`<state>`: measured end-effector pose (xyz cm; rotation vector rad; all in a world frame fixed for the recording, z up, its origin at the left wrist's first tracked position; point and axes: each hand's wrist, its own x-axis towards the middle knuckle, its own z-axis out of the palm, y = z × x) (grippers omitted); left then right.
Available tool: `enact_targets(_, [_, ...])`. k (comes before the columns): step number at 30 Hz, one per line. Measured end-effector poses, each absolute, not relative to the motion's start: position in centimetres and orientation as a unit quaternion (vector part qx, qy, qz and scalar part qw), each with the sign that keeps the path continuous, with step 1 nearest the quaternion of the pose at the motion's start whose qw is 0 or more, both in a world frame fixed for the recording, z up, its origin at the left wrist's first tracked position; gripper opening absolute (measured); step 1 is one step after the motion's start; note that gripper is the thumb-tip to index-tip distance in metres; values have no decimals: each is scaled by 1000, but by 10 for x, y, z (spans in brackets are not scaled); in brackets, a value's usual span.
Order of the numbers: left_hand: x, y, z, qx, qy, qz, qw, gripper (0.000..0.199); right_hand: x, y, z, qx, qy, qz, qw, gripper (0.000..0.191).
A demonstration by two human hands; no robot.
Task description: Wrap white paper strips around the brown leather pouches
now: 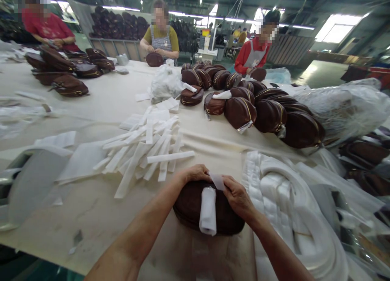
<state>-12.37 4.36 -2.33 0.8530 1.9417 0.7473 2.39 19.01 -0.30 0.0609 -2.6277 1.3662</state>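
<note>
A dark brown oval leather bag [189, 206] rests on the table in front of me, with a white foam wrap [208, 214] folded over its front. Between my hands, at the bag's far edge, is a short translucent white strip [217, 181]. My left hand [196, 173] is bent over the top left of the bag, its fingertips at the strip's left end. My right hand [236, 193] pinches the strip's right end, beside the bag's right edge. The undersides of both hands are hidden.
Loose white foam strips [146, 145] lie left of the bag. White foam rolls [280, 204] are at the right, a grey tape dispenser [35, 187] at the left. Finished-looking brown bags [240, 112] cover the far right. Three people work across the table [103, 110].
</note>
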Motion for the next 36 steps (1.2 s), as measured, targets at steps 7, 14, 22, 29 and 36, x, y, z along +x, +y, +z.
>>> enact_targets(7, [-122, 42, -19, 350, 780, 311, 416, 31, 9, 188, -4, 10, -884, 458, 91, 20])
enact_targets(14, [-119, 41, -17, 345, 782, 304, 420, 25, 13, 202, -12, 0, -871, 489, 53, 44])
enact_targets(22, [-119, 43, -17, 385, 794, 264, 390, 27, 4, 192, -11, -20, -870, 483, 97, 22])
enact_targets(29, [-128, 40, -21, 452, 802, 191, 341, 27, 6, 185, -3, -70, -849, 497, 164, 29])
enact_targets(36, [-134, 42, -34, 516, 806, 126, 260, 28, 18, 180, 7, 40, -871, 422, 247, 16])
